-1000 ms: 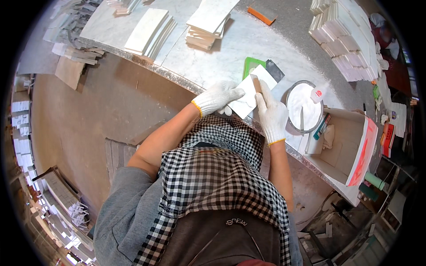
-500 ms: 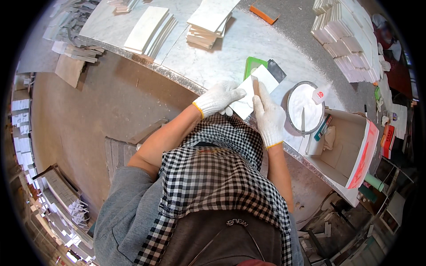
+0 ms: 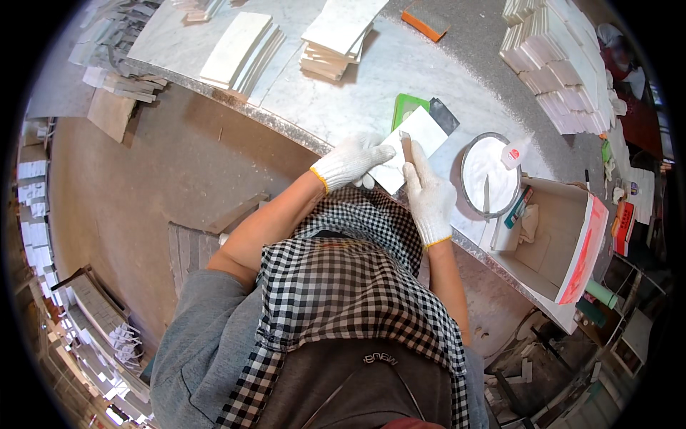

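Observation:
My left hand (image 3: 351, 159), in a white knit glove, grips the near left edge of a white rectangular tile (image 3: 426, 136), thumb on top. My right hand (image 3: 433, 199), gloved too, is closed around a small flat scraper-like tool (image 3: 406, 147) with a brown body and a paler tip. The tool lies over the middle of the tile; whether it touches the surface I cannot tell. Beyond the tile, partly covered by it, are a green-framed flat piece (image 3: 402, 104) and a dark grey flat piece (image 3: 444, 114).
Right of my hand stands a round bowl (image 3: 466, 182) of white paste with a thin blade in it and a small bottle (image 3: 514, 153) at its rim. A cardboard box (image 3: 550, 247) sits farther right. Tile stacks (image 3: 239, 46) (image 3: 336, 53) (image 3: 561, 71) stand farther back.
My right hand has drawn slightly toward me and left, pulling the tool's tip back along the tile. My left hand and the tile stay almost in place.

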Available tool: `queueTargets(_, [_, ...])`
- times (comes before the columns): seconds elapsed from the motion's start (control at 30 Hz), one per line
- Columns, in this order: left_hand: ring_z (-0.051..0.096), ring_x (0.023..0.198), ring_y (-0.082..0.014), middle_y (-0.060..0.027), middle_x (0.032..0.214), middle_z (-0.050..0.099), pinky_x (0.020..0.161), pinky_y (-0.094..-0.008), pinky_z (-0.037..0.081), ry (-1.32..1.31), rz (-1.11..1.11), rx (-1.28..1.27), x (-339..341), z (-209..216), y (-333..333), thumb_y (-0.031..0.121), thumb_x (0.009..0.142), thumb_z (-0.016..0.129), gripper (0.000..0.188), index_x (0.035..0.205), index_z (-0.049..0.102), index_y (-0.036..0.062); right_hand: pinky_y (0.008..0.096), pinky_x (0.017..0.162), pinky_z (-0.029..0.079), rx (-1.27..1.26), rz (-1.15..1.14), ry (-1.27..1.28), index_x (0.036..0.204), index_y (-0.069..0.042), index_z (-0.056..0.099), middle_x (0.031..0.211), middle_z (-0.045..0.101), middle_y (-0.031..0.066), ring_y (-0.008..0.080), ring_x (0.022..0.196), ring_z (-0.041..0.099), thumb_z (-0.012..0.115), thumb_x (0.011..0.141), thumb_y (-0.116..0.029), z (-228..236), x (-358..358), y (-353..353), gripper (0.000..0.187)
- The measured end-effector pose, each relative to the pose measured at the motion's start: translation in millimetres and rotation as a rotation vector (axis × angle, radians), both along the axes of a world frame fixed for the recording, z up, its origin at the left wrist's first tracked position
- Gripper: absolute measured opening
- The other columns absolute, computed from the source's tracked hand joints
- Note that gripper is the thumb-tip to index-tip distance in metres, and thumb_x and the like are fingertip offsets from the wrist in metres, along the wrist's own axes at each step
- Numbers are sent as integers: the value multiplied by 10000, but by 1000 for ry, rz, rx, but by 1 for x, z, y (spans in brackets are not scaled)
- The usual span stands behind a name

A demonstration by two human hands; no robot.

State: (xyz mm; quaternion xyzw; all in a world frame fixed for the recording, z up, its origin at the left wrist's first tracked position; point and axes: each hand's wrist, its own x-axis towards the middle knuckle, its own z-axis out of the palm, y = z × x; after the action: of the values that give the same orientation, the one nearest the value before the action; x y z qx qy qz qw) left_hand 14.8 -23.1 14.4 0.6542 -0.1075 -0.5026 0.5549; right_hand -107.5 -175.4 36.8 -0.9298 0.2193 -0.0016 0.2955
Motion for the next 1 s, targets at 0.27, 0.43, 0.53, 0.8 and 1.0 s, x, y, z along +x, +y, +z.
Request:
queueTargets(0.27, [553,496,-44,-21,785,656,405,-174,391,1,-30,-28,1,-6,2,384,1031,578,465,1231,615,-35,460,682,545,-63,47,-58,1440,-285,574,966,713,193,381,797,706,572,1004,-378,-7,9,-21,446])
queueTargets(0.43, [552,494,-41,-20,781,657,404,-176,394,6,-24,-16,1,-3,2,374,1034,572,459,1238,615,-35,466,711,544,-98,117,-50,1419,-297,591,955,726,174,374,801,709,582,993,-376,-9,12,-27,433])
queueTargets(0.53, [555,485,-49,-24,758,657,399,-187,398,0,-12,-9,0,-2,1,355,1038,563,417,1197,629,-25,468,726,543,-61,141,-23,1404,-315,602,934,733,157,372,800,709,595,983,-368,-3,11,-28,424])
queueTargets(0.8, [546,493,-41,-24,782,662,405,-174,389,5,-15,-29,1,0,2,390,1024,579,478,1239,618,-36,456,741,546,-93,164,28,1332,-298,672,909,734,162,357,813,712,615,970,-376,1,6,-33,374])
queueTargets(1.0, [554,508,-46,-32,819,679,416,-171,397,40,-10,-49,2,-1,3,358,1001,623,467,1246,619,-39,339,735,547,332,-43,-50,1420,-159,613,838,726,148,231,765,721,628,966,-291,13,6,-34,473])
